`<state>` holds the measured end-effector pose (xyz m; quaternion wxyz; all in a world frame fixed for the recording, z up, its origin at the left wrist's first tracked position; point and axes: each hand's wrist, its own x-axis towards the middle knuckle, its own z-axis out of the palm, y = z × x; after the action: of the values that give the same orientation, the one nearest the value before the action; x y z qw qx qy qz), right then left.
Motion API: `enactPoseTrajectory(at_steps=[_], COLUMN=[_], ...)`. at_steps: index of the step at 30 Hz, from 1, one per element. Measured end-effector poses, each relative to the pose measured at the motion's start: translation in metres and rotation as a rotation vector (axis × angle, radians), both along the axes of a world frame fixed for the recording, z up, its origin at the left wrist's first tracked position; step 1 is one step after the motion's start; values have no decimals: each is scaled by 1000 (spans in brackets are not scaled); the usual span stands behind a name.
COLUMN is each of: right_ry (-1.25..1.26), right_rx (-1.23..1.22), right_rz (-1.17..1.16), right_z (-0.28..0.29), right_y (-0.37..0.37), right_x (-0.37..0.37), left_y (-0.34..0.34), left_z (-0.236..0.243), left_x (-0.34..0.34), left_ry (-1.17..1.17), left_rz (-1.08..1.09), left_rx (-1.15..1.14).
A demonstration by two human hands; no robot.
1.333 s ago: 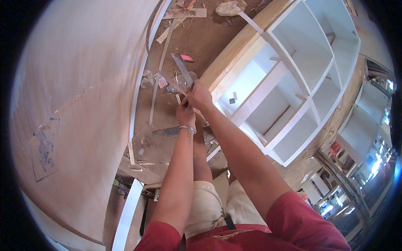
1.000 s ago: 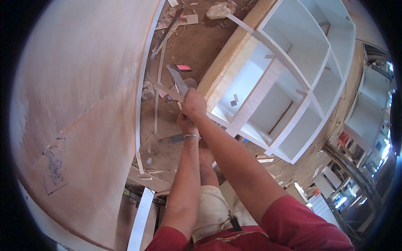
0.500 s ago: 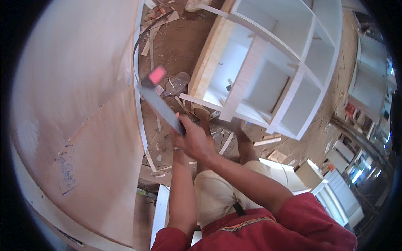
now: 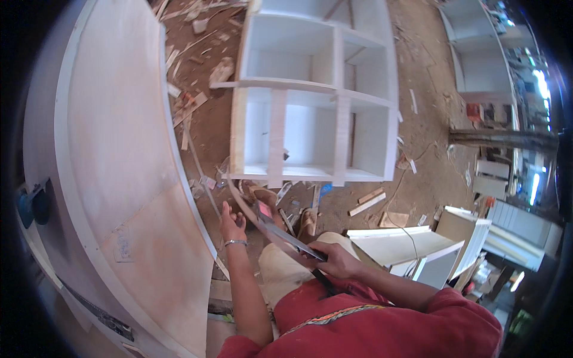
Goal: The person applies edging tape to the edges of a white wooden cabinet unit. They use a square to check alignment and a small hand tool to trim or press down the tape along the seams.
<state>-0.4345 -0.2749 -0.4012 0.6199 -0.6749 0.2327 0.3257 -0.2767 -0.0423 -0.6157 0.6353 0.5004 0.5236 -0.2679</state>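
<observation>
My right hand [image 4: 335, 260] is closed around the dark end of a long flat grey tool [image 4: 285, 235], which has a red patch at its far end; its exact kind I cannot make out. A thin curved brown strip [image 4: 243, 206] runs alongside the tool toward that hand; whether the fingers also grip it, I cannot tell. Fingers apart and holding nothing, my left hand [image 4: 231, 224] is raised beside the edge of a large pale wooden panel [image 4: 140, 179], a bracelet on its wrist. Ahead lies a white cabinet carcass [image 4: 310, 86] with several compartments and two pale strips across its near opening.
Wood scraps [image 4: 368, 201] and offcuts litter the brown dirt floor [image 4: 418, 77]. White boards [image 4: 400, 244] lean at my right with a dark cable over them. Farther right stand more cabinets [image 4: 480, 53]. A blue clamp-like object [image 4: 34, 203] sits at the panel's far left.
My left hand has come away from my right and opened. My right hand has brought the tool back toward my waist. The view has turned, and the brown strip now shows.
</observation>
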Motion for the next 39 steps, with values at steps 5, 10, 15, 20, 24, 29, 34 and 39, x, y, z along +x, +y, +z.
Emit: enactPoseTrajectory(at_steps=[5,10,15,20,24,29,34,39], right_ry=[-89,-142,-154,-43,-231,-199,-554,-422], right_rx=[116,331,376,373,274,262,220,283], right_rz=[-117,-212,-425,-494,-388,-63,176,306], right_z=[26,52,63,46,-5,5,-10,35], right_y=[-52,-99,-128,-143,-137,-119,-64,-8], right_x=[-90,-199,-298,-337,-336,-306,-270,-254], left_y=[-43,-88,-97,-94,-55,-11,0,19], left_z=[42,112,217,295,325,360,396,432], left_x=[-97,-133,-162,-219,-268,-330,-350,-307], left_ry=[84,-171,-471,-621,-787,-1080,-1223,-1519], left_rz=[-23,19,-190,-365,-484,-515,-372,-606], left_rx=[-501,-556,-902,-789,-564,-408,91,326])
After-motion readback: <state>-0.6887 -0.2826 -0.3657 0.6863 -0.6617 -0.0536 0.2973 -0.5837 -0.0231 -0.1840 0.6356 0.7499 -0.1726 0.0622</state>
